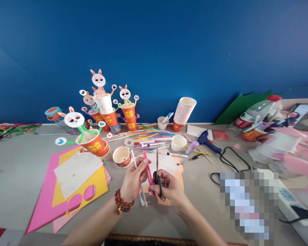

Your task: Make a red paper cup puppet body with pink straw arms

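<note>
Grey counter (20, 164) runs along a blue wall (154, 41). We see its near edge as a dark strip at the bottom, right under the forearms. Open room is a bare patch at far left and a smaller one just right of the hands. The rest is crowded.

The left hand (133, 180) is closed, thumb and fingertips pinching a pink straw (148, 174) held up off the counter and leaning slightly. A thin pale stick (133, 158) runs through the same grip. A red bead bracelet (122, 202) sits on that wrist. The right hand (170, 188) is clenched through the black handles of the scissors (156, 160). The blades point up and are nearly shut, just beside the pink straw. We cannot tell if they touch it.

Pink and yellow paper sheets (74, 194) lie left of the hands with a white sheet on top. An orange cup (122, 156) and a white cup (178, 142) stand just beyond the hands, with loose straws (151, 136) behind them. Bunny-face cups (92, 141) crowd the left rear, and a cup stack (184, 112) leans at the wall. A blue glue gun (207, 140) and its black cable (229, 164) lie to the right, between the hands and the cluttered right end.
</note>
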A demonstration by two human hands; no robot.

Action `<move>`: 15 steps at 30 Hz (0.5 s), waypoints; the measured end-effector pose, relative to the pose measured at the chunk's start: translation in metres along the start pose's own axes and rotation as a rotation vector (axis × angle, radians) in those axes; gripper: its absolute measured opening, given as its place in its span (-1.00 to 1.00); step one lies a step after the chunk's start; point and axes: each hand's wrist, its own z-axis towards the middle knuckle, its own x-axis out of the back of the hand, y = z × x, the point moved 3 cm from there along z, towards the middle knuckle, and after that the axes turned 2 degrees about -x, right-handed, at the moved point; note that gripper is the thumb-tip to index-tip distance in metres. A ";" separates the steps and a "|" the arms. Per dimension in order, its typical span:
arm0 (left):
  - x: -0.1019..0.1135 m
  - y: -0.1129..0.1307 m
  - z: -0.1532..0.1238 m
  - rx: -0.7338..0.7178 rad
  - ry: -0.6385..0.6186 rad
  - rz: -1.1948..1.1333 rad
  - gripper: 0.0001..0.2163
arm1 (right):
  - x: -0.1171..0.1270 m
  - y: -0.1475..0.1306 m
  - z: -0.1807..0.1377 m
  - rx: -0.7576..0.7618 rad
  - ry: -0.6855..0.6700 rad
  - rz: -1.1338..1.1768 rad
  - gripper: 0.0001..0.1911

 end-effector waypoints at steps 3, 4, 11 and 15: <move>0.000 0.000 -0.002 0.018 0.010 -0.039 -0.67 | 0.002 0.006 0.002 0.017 0.020 -0.013 -0.46; 0.000 0.000 -0.003 0.026 0.010 -0.053 -0.67 | 0.003 0.007 0.003 0.028 0.025 -0.030 -0.46; -0.001 -0.001 -0.003 0.064 0.021 -0.156 -0.66 | 0.004 0.010 0.003 0.095 0.058 -0.124 -0.47; -0.001 -0.001 -0.003 0.070 0.032 -0.201 -0.64 | 0.005 0.008 0.003 0.085 0.057 -0.104 -0.47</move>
